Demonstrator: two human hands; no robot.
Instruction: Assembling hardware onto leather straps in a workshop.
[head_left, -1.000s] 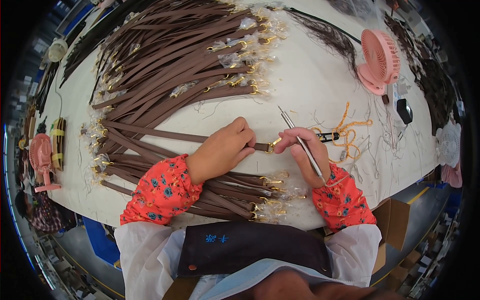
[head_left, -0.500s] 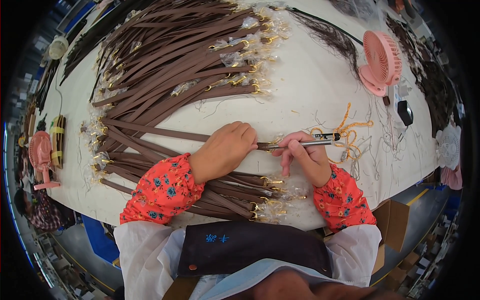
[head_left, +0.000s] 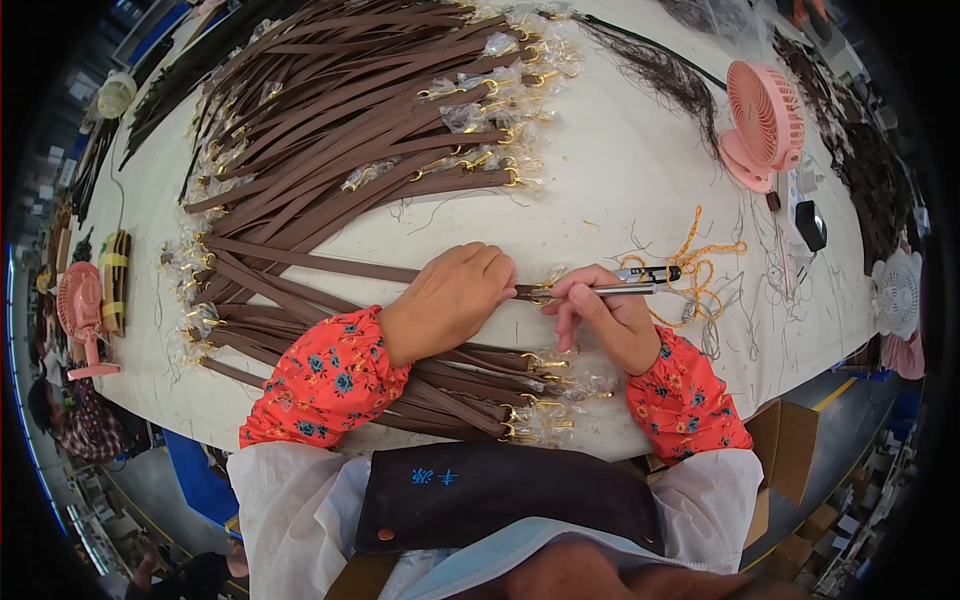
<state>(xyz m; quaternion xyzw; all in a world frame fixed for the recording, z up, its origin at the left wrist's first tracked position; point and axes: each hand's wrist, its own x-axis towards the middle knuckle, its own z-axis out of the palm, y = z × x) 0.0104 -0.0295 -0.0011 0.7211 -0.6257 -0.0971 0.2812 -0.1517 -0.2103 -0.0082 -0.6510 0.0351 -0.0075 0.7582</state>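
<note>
My left hand (head_left: 458,298) is closed with fingertips pressed on the end of a brown strap (head_left: 330,262) that runs off to the left. Just past those fingers, the strap's gold clasp (head_left: 543,292) shows in part, with clear plastic around it. Pinched in my right hand (head_left: 610,322) is a slim silver pen-like tool (head_left: 628,289), its tip at the strap end. Exactly what the tip touches is too small to tell. Below both hands lies a bundle of brown straps (head_left: 465,392) with gold clasps in clear wrap.
A large pile of brown straps (head_left: 370,130) covers the far left of the white table (head_left: 640,190). Right of my right hand lie a yellow cord (head_left: 692,262) and a dark pen-like thing (head_left: 664,272). Pink fans (head_left: 765,115) stand at both sides; a cardboard box (head_left: 785,450) is below right.
The silver tool has tilted slightly in my right hand, and those fingers have shifted a little. My left hand stays almost in place. A person has come into view at the lower left.
</note>
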